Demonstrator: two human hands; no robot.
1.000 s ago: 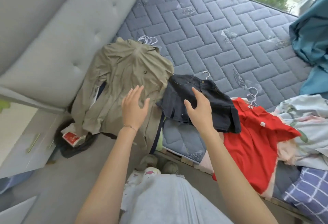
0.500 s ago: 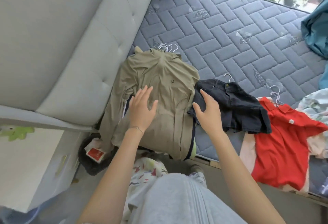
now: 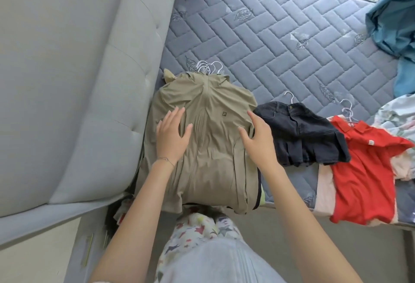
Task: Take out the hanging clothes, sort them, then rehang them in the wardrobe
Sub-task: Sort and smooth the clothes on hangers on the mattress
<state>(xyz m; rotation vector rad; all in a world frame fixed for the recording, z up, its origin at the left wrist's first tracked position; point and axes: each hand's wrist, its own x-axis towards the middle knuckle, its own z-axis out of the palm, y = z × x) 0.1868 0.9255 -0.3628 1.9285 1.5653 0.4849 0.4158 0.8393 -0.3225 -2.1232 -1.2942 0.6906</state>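
On mattress [image 3: 280, 35], clothes out of wardrobe, sorted in piles: olive jacket [image 3: 208, 139], black skirt [image 3: 301, 134], red shirt [image 3: 368, 170], hangers on. Left hand [image 3: 171, 135], right hand [image 3: 257, 138] spread flat on jacket, gripping nothing. Rehanging likely remains; wardrobe unseen.

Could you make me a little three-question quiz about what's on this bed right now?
1. Which garment lies under both the left hand and the right hand?
2. True or false: the dark denim skirt lies between the khaki jacket and the red polo shirt.
3. The jacket pile's white hangers point toward: A) the window, B) the person, C) the red shirt?

Key:
1. The khaki jacket; both hands lie open and flat on it.
2. True.
3. A.
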